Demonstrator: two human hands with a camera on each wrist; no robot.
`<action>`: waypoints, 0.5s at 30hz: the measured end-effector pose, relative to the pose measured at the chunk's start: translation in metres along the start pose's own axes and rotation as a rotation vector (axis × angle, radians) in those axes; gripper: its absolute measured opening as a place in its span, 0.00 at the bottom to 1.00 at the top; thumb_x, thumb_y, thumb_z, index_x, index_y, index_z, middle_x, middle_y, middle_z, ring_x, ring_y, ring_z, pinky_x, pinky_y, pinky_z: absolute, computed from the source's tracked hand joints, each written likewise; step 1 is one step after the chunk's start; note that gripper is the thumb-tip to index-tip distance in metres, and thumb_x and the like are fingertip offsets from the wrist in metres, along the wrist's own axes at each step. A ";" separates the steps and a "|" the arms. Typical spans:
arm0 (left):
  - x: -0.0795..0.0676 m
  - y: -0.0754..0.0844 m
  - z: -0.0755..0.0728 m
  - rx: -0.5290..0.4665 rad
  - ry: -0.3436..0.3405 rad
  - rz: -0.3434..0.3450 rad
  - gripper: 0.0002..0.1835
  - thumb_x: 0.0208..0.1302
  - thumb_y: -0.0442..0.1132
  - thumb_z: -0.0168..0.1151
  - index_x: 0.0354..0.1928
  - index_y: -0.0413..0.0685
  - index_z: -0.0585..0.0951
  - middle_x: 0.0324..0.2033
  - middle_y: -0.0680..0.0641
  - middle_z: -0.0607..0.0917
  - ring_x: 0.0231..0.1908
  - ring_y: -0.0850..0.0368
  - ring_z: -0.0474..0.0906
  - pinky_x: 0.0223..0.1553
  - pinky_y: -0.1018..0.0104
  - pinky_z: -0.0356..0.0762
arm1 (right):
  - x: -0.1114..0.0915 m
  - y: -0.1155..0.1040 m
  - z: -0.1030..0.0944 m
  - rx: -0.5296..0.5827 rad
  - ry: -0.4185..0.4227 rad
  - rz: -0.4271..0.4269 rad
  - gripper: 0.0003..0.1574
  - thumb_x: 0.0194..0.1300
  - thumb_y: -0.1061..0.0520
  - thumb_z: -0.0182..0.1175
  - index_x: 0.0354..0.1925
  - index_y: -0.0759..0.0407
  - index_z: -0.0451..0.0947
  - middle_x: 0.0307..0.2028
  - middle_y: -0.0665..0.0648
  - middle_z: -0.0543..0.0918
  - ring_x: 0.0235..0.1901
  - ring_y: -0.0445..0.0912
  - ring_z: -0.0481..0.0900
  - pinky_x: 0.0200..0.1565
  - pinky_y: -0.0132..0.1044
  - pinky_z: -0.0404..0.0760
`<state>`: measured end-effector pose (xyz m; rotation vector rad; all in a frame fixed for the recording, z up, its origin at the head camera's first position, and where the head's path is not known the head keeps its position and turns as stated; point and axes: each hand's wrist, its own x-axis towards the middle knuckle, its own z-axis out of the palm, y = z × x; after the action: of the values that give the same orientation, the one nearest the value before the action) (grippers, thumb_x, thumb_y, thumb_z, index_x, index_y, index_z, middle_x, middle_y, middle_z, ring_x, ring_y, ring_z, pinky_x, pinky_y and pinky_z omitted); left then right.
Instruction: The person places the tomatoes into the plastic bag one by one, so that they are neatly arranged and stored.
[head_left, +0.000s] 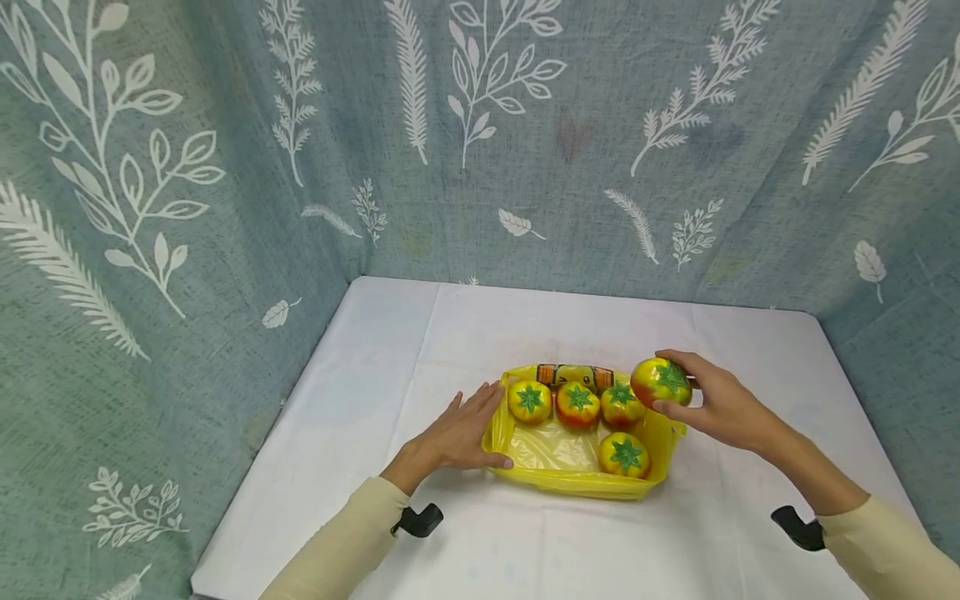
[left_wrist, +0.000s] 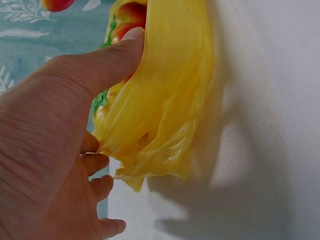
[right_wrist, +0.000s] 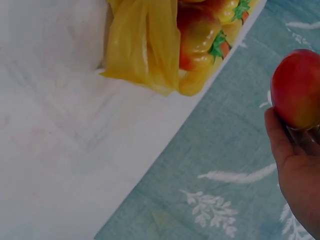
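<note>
My right hand holds a red-and-yellow tomato-like fruit with a green star-shaped top, raised over the right end of a yellow plastic-lined box. In the right wrist view the fruit appears mostly red, held at the fingertips. My left hand rests at the box's left end with its fingers spread. Its thumb lies against the yellow plastic at the rim. Inside, three similar fruits line the back, and another fruit sits at the front right.
A strip with an orange-and-yellow printed cartoon face shows at the box's back wall. Loose plastic hangs from the box's right end. The box stands on a white-covered table, enclosed by green leaf-patterned curtains behind and at both sides.
</note>
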<state>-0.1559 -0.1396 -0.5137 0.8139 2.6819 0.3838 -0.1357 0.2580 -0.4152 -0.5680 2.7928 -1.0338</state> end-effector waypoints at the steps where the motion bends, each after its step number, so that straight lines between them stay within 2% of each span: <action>1: 0.000 0.000 0.000 0.000 0.000 0.001 0.64 0.57 0.72 0.65 0.81 0.43 0.45 0.80 0.45 0.47 0.79 0.50 0.40 0.74 0.40 0.43 | 0.001 -0.002 0.001 0.002 -0.004 -0.003 0.46 0.66 0.50 0.69 0.72 0.68 0.61 0.64 0.70 0.72 0.57 0.65 0.76 0.54 0.57 0.81; 15: 0.000 0.000 0.001 -0.006 0.010 0.002 0.64 0.57 0.72 0.65 0.81 0.43 0.45 0.80 0.45 0.47 0.79 0.49 0.41 0.74 0.39 0.44 | 0.010 -0.016 0.014 0.030 -0.053 -0.051 0.45 0.65 0.50 0.70 0.70 0.67 0.63 0.62 0.64 0.75 0.55 0.55 0.78 0.55 0.52 0.81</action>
<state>-0.1555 -0.1399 -0.5148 0.8154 2.6882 0.3971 -0.1371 0.2343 -0.4154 -0.6561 2.7255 -1.0520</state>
